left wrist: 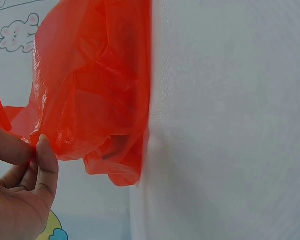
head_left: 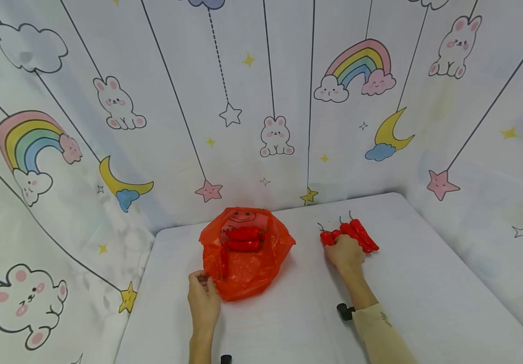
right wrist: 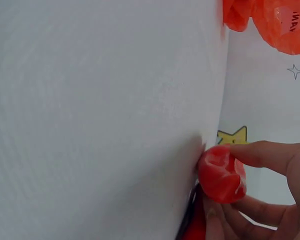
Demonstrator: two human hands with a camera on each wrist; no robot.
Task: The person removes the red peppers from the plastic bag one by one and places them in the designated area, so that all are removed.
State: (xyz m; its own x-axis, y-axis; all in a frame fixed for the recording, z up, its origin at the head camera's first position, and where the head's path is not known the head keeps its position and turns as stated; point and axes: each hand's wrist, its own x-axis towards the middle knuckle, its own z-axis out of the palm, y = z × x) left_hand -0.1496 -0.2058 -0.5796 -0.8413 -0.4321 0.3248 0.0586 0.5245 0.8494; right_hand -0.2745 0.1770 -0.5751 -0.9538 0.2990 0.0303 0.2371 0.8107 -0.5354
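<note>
A red plastic bag [head_left: 261, 275] lies with its mouth spread wide on the white table, and red chili peppers [head_left: 243, 246] show inside it. My left hand [head_left: 204, 301] pinches the bag's near left edge between thumb and finger; the left wrist view shows that hand [left wrist: 27, 185] on the thin film [left wrist: 90, 100]. To the right of the bag, my right hand [head_left: 346, 254] is at a group of red chili peppers [head_left: 360, 233] with thin stems. In the right wrist view its thumb and fingers grip one red pepper [right wrist: 222, 175], low over the tabletop.
The white tabletop [head_left: 288, 323] reaches back to a cloth backdrop [head_left: 170, 151] printed with rabbits, stars and rainbows. A black piece [head_left: 345, 312] sits at the right wrist, and another black piece [head_left: 226, 359] shows at the bottom edge near the left forearm.
</note>
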